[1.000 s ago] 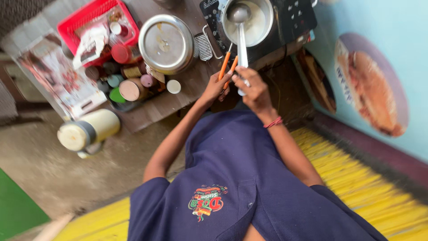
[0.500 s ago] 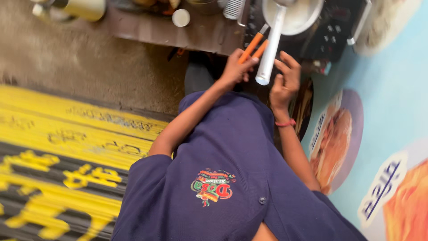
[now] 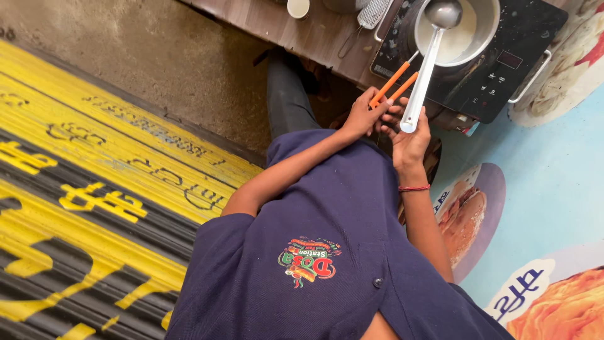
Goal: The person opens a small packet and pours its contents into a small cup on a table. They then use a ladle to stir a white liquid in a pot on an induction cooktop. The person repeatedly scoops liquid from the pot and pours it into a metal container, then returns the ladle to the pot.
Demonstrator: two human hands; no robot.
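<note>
Since the earlier frame your view has swung, so the pot (image 3: 462, 34) now sits at the top right and your right hand (image 3: 409, 141) has closed in under the ladle (image 3: 425, 66) handle, where half a second ago its fingers were spread beside it. You see a long steel ladle, pale and shiny, its round bowl resting inside the pot over a whitish liquid. Its long axis runs from the bowl at upper right down-left to the handle end, which meets your right hand; whether those fingers grip or only touch it, you cannot tell. Your left hand (image 3: 362, 116) is pressed together around the orange handles of the tongs (image 3: 393, 85), which point up-right toward the pot on the black stove (image 3: 509, 69).
</note>
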